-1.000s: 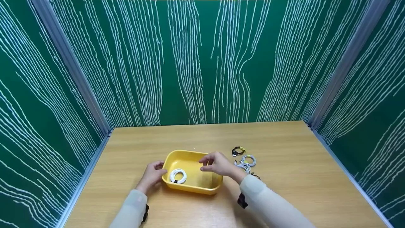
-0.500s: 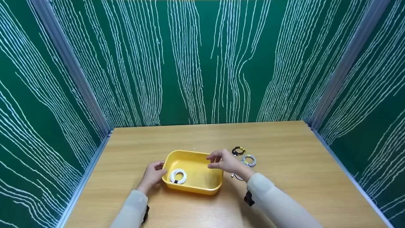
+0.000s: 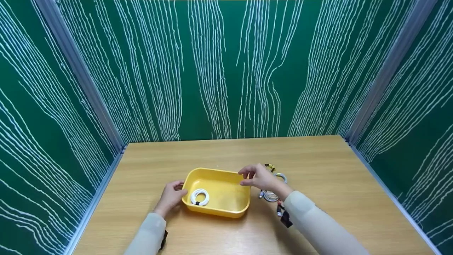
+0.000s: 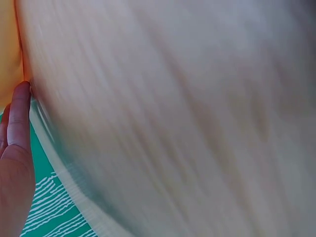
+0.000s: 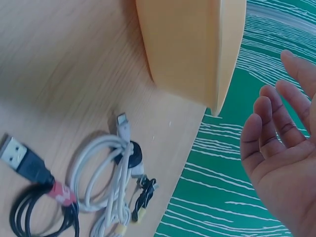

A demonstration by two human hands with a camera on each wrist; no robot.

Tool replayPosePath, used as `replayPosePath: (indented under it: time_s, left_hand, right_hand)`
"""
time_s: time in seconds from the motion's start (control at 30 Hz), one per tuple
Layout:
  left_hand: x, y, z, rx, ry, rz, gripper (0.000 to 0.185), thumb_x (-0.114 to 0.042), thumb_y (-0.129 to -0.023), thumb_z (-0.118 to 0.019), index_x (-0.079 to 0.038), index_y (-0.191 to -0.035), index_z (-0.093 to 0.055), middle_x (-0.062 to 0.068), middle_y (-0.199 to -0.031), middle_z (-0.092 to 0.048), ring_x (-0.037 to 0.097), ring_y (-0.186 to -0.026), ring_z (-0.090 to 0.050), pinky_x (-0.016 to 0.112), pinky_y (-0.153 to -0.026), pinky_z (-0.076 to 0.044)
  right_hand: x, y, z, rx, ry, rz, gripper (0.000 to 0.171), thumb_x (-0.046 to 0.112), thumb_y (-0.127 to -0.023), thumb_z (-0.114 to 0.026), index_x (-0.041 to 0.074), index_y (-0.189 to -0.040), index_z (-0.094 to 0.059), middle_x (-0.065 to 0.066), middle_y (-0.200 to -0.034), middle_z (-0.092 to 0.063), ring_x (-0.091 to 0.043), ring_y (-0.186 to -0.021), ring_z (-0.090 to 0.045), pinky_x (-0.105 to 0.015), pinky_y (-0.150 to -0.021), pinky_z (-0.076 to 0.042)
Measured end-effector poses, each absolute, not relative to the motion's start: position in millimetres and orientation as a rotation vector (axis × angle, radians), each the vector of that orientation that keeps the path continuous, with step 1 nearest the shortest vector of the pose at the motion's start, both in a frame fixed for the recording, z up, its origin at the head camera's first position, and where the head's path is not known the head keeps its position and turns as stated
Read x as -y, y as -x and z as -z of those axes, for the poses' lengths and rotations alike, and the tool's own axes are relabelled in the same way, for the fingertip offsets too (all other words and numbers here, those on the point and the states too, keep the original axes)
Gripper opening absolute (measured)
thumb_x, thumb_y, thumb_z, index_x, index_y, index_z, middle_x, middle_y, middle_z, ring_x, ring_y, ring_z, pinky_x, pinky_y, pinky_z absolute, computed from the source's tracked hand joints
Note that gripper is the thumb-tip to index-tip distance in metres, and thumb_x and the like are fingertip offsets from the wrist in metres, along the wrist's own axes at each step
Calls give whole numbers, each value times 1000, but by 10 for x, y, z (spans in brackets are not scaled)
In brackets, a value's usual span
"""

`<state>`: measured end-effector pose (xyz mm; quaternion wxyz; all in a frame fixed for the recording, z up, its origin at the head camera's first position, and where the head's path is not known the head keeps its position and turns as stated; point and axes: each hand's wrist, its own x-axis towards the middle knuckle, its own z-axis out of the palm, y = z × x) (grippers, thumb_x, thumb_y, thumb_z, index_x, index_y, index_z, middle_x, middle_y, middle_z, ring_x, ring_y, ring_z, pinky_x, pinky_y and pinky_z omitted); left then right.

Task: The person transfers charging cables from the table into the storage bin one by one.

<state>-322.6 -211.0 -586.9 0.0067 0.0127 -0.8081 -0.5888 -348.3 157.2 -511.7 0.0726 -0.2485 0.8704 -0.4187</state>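
My left hand (image 3: pixel 170 196) is at the left end of a yellow plastic tub (image 3: pixel 216 212), thumb over the rim and fingers outside it. In the left wrist view, the thumb (image 4: pixel 19 118) lies along the tub's edge. Inside the tub, at the left, sits a coiled white cable (image 3: pixel 200 197) with a black tie. My right hand (image 3: pixel 260 178) hovers at the tub's far right corner, fingers loosely bent and nothing between them. In the right wrist view its palm and fingers (image 5: pixel 269 123) show apart from the tub wall (image 5: pixel 182 49).
Right of the tub lie several coiled cables: a black one with yellow (image 3: pixel 270 167), grey-white ones (image 3: pixel 270 196), and a black USB cable (image 5: pixel 34 173) with a red band. My right arm partly covers them. Green walls with white lines (image 3: pixel 208 71) enclose the wooden table (image 3: pixel 159 156).
My right hand has moved right, from over the inside of the tub to its right rim. The left hand, the tub and the white cable have stayed put.
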Motion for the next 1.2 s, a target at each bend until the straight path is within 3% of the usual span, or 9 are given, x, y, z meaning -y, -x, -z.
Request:
replayPosePath:
  time_s: [0.27, 0.47, 0.63, 0.73, 0.93, 1.2]
  left_hand:
    - [2118, 3224, 5882, 2547, -35, 1819, 40, 5, -89, -67, 13, -129, -70, 27, -115, -77, 25, -102, -71, 29, -86, -63]
    - [2113, 3218, 5872, 2547, -15, 1798, 42, 5, -88, -66, 13, -128, -70, 28, -114, -77, 25, -102, -72, 26, -83, -60]
    - [2105, 3215, 5869, 2523, -16, 1804, 41, 7, -88, -67, 14, -127, -71, 29, -112, -77, 25, -100, -72, 25, -82, -58]
    - [2101, 3212, 5865, 2510, -12, 1812, 40, 8, -88, -67, 14, -127, -71, 30, -112, -76, 24, -99, -71, 23, -80, -58]
    - [2110, 3226, 5886, 2531, -15, 1797, 41, 6, -88, -66, 13, -128, -70, 27, -113, -77, 24, -100, -71, 23, -84, -58]
    - [2119, 3230, 5878, 2569, -26, 1768, 43, 2, -90, -67, 11, -132, -70, 26, -118, -77, 28, -108, -72, 35, -95, -61]
  right_hand:
    - [-1682, 3470, 5079, -2679, 756, 1197, 41, 15, -91, -86, -5, -125, -76, -18, -105, -74, -18, -87, -61, -22, -68, -49]
    - [-1770, 3445, 5064, -2708, 789, 1174, 45, 18, -89, -87, -5, -127, -75, -21, -111, -74, -23, -94, -62, -26, -75, -51]
    - [-1825, 3446, 5078, -2727, 800, 1159, 49, 17, -88, -88, -4, -130, -73, -23, -123, -75, -38, -106, -66, -48, -92, -60]
    - [-1857, 3439, 5083, -2730, 787, 1138, 52, 17, -88, -88, -4, -132, -71, -23, -130, -74, -45, -116, -65, -64, -103, -56]
    - [-1939, 3413, 5108, -2768, 804, 1038, 59, 21, -88, -89, -4, -137, -68, -25, -138, -71, -48, -125, -65, -66, -110, -52]
    - [-2071, 3398, 5172, -2831, 820, 937, 63, 24, -85, -92, -2, -138, -69, -21, -137, -72, -44, -123, -66, -64, -107, -55]
